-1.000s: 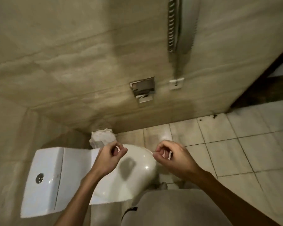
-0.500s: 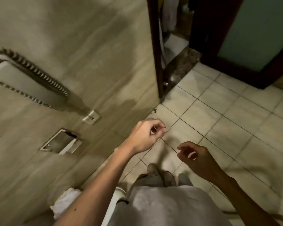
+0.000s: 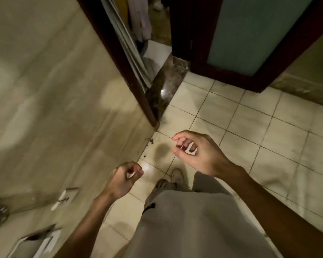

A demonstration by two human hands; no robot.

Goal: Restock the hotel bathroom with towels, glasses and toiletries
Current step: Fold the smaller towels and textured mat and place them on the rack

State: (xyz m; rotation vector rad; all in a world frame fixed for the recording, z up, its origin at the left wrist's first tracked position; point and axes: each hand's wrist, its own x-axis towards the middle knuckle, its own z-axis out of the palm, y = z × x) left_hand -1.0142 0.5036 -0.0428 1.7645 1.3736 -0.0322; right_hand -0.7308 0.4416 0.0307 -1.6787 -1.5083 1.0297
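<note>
Left hand (image 3: 125, 180) pinches a white sliver (image 3: 131, 175), right hand (image 3: 199, 155) grips a white scrap (image 3: 191, 150), over beige floor tiles (image 3: 250, 123) beside the doorframe (image 3: 119, 58).

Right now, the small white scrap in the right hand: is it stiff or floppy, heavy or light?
Probably floppy: the white scrap curls inside the right hand. Likely very light, since loosely curled fingers hold it.

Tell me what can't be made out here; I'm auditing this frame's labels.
Head view:
Scrap in right hand: curled fingers cover most; identity unclear.
Bit in left hand: nearly buried in the fist.
Wall holder: cut by bottom edge, blurred.
Doorway contents: dark, blurred.
</note>
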